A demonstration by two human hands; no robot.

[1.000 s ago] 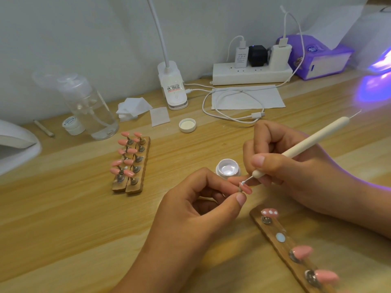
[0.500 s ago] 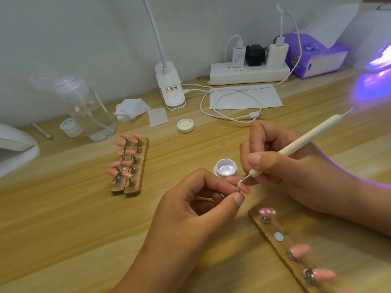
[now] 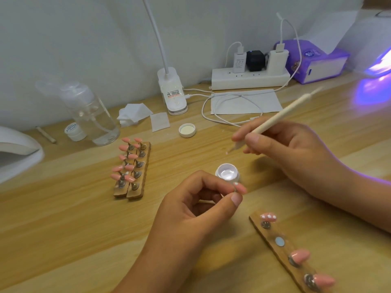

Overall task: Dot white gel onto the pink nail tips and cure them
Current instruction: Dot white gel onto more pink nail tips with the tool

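Pen (image 3: 281, 115) off the nail now?
Yes. The right hand (image 3: 292, 153), gripping it, has lifted its point away to mid-frame, above the gel pot (image 3: 227, 174).
And the pink nail tip (image 3: 240, 188)?
Pinched in the left hand (image 3: 190, 208), just below the pot, with white gel showing on it. Probably a reload before more dots; curing comes later.

wooden strips (image 3: 132, 192): 3 | pink nail tips (image 3: 299, 255): roughly 14 (left rows blurred) | chargers (image 3: 239, 62): 3
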